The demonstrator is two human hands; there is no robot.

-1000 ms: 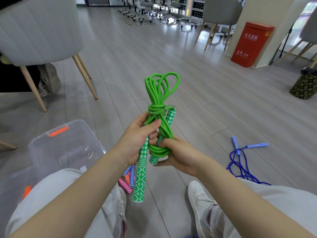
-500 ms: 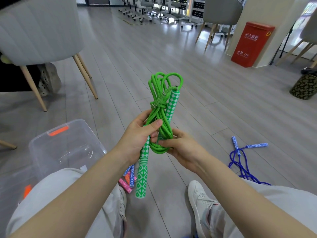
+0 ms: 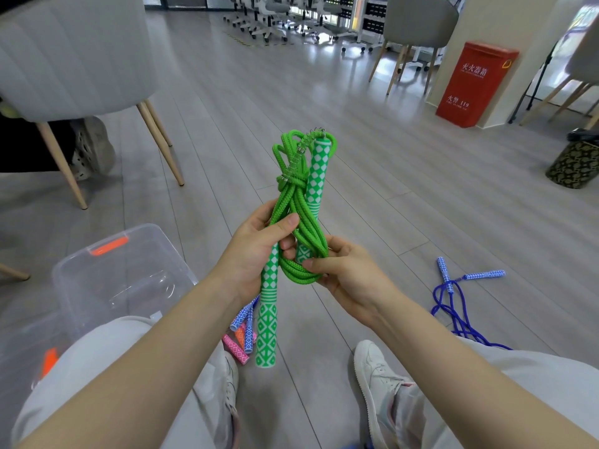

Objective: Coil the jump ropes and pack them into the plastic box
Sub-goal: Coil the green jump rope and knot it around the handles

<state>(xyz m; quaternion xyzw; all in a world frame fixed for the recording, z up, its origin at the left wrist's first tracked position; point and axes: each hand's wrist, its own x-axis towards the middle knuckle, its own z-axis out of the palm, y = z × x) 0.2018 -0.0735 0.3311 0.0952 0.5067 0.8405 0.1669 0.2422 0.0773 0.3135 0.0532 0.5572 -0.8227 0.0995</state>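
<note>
A coiled green jump rope (image 3: 296, 205) stands upright between my hands, knotted near its top. My left hand (image 3: 259, 251) grips the bundle and one green-and-white handle (image 3: 267, 322) that hangs down below it. My right hand (image 3: 343, 273) pinches the lower loops and the base of the second handle (image 3: 316, 176), which points up through the coil. A clear plastic box (image 3: 123, 277) with orange latches sits on the floor at lower left. A blue jump rope (image 3: 453, 299) lies loose on the floor at right.
Pink, blue and orange rope handles (image 3: 241, 335) lie on the floor under my left wrist. My legs and white shoes (image 3: 379, 377) frame the bottom. A grey chair (image 3: 74, 59) stands at upper left, with a red box (image 3: 473, 82) and a patterned bin (image 3: 573, 163) at right.
The second green handle has slid upward through the coil, its tip now level with the top loops. The loops above the knot look shorter. Both hands stay in about the same place.
</note>
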